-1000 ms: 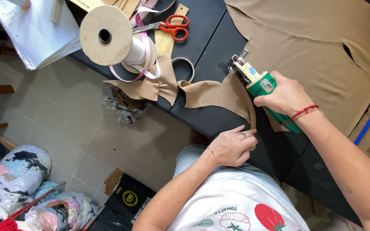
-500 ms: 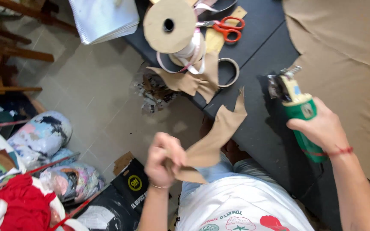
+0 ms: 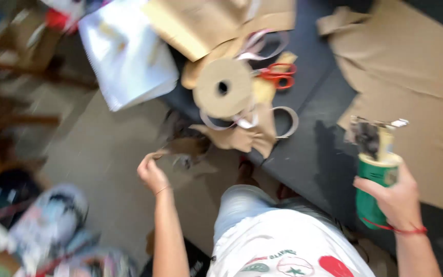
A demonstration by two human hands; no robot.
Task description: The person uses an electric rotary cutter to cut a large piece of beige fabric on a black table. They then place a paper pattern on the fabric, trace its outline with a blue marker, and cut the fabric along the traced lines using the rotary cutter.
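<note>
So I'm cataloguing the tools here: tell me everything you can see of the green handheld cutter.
The green handheld cutter stands upright in the right hand, which wraps its green barrel-shaped body. Above the grip sit a yellowish band and a dark head with metal parts, blurred by motion. It is held over the dark table, beside the tan fabric. Whether it touches the fabric cannot be told.

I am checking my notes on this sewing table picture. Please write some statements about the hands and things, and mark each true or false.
1. The right hand grips a green electric cutter. True.
2. The left hand rests flat on the black table. False: it is out over the floor, pinching a tan fabric scrap.
3. The red-handled scissors lie on the table. True.
4. The tan roll lies on the floor. False: it is on the table.
</note>
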